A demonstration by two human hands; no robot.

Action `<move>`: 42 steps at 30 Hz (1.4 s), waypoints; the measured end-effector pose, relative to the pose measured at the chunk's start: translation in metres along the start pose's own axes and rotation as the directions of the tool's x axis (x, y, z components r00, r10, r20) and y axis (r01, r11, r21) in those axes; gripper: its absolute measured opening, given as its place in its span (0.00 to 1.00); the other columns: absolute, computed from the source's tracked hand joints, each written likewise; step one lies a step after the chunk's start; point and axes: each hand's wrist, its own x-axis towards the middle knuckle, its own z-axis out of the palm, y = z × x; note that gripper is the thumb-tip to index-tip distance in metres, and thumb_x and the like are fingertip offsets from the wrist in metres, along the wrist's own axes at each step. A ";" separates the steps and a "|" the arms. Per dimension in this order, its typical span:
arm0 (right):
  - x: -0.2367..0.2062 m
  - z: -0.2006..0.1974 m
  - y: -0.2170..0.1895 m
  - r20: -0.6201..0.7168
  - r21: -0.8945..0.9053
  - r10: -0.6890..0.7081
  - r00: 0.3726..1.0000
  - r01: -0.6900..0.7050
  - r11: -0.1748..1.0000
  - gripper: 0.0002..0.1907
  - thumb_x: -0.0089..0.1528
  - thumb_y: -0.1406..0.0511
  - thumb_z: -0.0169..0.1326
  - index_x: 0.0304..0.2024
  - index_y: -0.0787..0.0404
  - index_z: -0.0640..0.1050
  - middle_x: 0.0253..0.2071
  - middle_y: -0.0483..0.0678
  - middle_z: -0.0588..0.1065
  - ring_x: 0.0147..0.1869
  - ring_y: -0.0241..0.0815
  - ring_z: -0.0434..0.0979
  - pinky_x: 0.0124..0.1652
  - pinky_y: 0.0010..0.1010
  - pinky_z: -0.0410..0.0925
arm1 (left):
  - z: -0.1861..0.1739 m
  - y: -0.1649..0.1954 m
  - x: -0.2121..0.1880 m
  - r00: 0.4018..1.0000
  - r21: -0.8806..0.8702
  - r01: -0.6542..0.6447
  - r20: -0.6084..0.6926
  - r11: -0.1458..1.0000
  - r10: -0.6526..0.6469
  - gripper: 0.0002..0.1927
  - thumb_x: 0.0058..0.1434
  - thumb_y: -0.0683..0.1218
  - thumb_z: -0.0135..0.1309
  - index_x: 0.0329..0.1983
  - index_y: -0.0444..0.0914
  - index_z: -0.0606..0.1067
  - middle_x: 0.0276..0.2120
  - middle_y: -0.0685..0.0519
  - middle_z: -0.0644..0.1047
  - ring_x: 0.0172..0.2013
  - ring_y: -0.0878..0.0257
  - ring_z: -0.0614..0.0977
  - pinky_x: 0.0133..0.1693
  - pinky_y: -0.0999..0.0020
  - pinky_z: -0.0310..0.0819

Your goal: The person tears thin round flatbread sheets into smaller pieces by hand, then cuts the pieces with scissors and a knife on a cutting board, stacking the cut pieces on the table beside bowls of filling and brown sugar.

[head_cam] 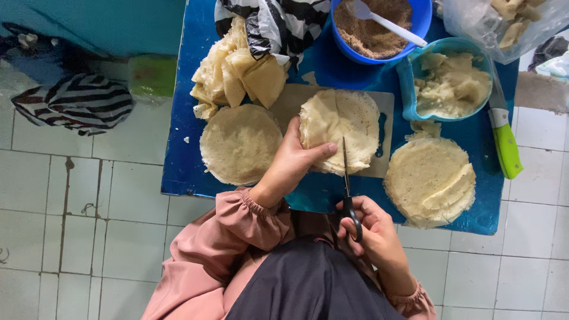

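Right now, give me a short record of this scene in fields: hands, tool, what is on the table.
left hand: holds the edge of a stack of thin pancakes on a board
right hand: holds black scissors, blades at the stack's edge
table: blue, low, on white floor tiles
other stacks: one left, one right
bowls: blue bowl of brown crumbs, teal tub of trimmings
knife: green handle, right edge

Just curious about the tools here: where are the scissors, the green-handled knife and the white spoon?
scissors [346,178], head view, on the blades.
green-handled knife [508,148], head view, on the handle.
white spoon [388,24], head view, on its handle.
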 end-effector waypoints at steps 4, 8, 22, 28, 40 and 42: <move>0.007 0.001 -0.008 0.012 -0.014 -0.017 1.000 0.017 1.000 0.19 0.62 0.68 0.56 0.54 0.70 0.70 0.27 0.51 0.76 0.15 0.30 0.66 0.16 0.20 0.57 | 0.002 0.001 -0.001 0.999 0.012 -0.036 0.020 0.999 0.036 0.35 0.59 0.36 0.63 0.66 0.32 0.60 0.55 0.45 0.75 0.54 0.60 0.80 0.53 0.65 0.79; 0.015 0.003 -0.016 0.073 0.018 -0.050 0.996 0.049 0.999 0.18 0.65 0.67 0.55 0.54 0.70 0.70 0.28 0.50 0.76 0.17 0.29 0.65 0.19 0.19 0.56 | 0.001 0.001 -0.001 1.000 0.005 -0.005 0.015 1.000 0.005 0.36 0.58 0.36 0.63 0.67 0.32 0.60 0.55 0.45 0.75 0.53 0.59 0.80 0.52 0.65 0.79; 0.015 -0.002 -0.002 -0.036 -0.120 -0.094 0.995 0.089 0.989 0.19 0.63 0.64 0.58 0.54 0.67 0.73 0.25 0.43 0.74 0.19 0.24 0.61 0.19 0.17 0.52 | -0.010 0.027 0.015 0.981 -0.046 0.192 0.005 0.980 -0.192 0.25 0.59 0.46 0.59 0.56 0.30 0.70 0.42 0.49 0.80 0.39 0.61 0.84 0.37 0.64 0.84; 0.018 -0.002 -0.002 -0.045 -0.122 -0.045 0.998 0.039 0.992 0.18 0.63 0.66 0.57 0.54 0.66 0.73 0.25 0.44 0.74 0.18 0.25 0.61 0.17 0.18 0.52 | -0.011 0.026 0.035 0.977 0.309 0.171 -0.173 0.936 -0.121 0.27 0.61 0.51 0.65 0.54 0.27 0.72 0.40 0.45 0.79 0.38 0.62 0.82 0.35 0.67 0.78; 0.021 0.011 -0.016 0.023 -0.039 -0.016 1.000 0.017 0.999 0.16 0.66 0.67 0.53 0.54 0.69 0.70 0.28 0.48 0.74 0.16 0.28 0.64 0.18 0.19 0.57 | -0.009 0.029 0.049 0.992 0.353 0.125 -0.077 0.927 -0.105 0.24 0.51 0.42 0.66 0.50 0.30 0.75 0.41 0.47 0.83 0.38 0.61 0.86 0.40 0.64 0.84; 0.021 0.012 -0.020 0.018 -0.048 -0.003 1.000 0.004 0.999 0.16 0.66 0.67 0.53 0.54 0.68 0.70 0.28 0.48 0.74 0.16 0.28 0.64 0.17 0.20 0.57 | -0.011 0.027 0.048 0.998 0.284 0.057 -0.040 0.957 -0.047 0.23 0.52 0.42 0.66 0.51 0.30 0.75 0.42 0.47 0.83 0.39 0.61 0.86 0.42 0.65 0.83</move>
